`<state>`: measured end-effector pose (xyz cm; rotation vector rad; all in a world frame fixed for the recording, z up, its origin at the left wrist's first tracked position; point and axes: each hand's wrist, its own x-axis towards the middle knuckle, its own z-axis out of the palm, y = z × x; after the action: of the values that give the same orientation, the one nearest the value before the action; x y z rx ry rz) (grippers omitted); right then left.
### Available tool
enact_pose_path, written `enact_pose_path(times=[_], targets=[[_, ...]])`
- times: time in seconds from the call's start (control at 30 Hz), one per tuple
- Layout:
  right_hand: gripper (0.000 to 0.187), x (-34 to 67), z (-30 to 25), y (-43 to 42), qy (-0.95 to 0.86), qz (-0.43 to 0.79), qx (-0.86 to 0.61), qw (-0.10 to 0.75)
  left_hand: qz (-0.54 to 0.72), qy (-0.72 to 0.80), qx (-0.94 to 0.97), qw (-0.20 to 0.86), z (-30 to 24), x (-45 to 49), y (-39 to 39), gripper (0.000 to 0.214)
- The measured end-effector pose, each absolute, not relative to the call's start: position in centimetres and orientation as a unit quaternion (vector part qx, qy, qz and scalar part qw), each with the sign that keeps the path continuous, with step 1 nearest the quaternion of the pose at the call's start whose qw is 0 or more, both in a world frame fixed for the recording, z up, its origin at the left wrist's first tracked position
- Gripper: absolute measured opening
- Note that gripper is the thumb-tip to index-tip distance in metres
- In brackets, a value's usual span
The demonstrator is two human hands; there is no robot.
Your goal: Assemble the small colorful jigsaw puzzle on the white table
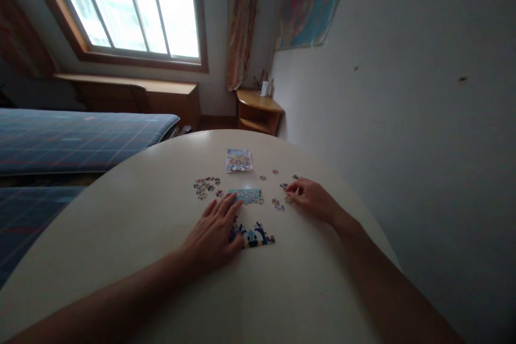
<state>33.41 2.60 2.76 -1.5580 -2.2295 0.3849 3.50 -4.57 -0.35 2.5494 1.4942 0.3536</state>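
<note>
My left hand (217, 228) lies flat with its fingers spread. Its fingertips rest on the left end of a joined light-blue puzzle strip (249, 196), and its thumb overlaps a second joined puzzle section (255, 235) with a dark-blue cartoon face. My right hand (308, 197) is at the loose puzzle pieces (278, 204) on the right, thumb and forefinger pinched together. Whatever is between those fingertips is too small to make out. More loose puzzle pieces (205, 187) lie in a cluster to the left of the strip.
A small printed picture sheet (238, 160) lies beyond the puzzle on the round white table (133, 209). A bed with a plaid mattress (80, 140) stands to the left. The wall (403, 134) runs close along the right, and a wooden corner cabinet (260, 101) stands behind the table.
</note>
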Motion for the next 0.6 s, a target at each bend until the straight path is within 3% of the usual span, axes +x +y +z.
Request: enact_pose_path(times=[0.2, 0.6], targets=[[0.015, 32.1, 2.2, 2.4, -0.843, 0.151, -0.471, 0.213, 0.119, 0.503, 0.852, 0.080, -0.3, 3.7, -4.4, 0.063], [0.020, 31.2, 1.8, 2.0, -0.868, 0.126, -0.443, 0.184, 0.152, 0.502, 0.849, 0.070, -1.0, 3.7, -4.4, 0.059]])
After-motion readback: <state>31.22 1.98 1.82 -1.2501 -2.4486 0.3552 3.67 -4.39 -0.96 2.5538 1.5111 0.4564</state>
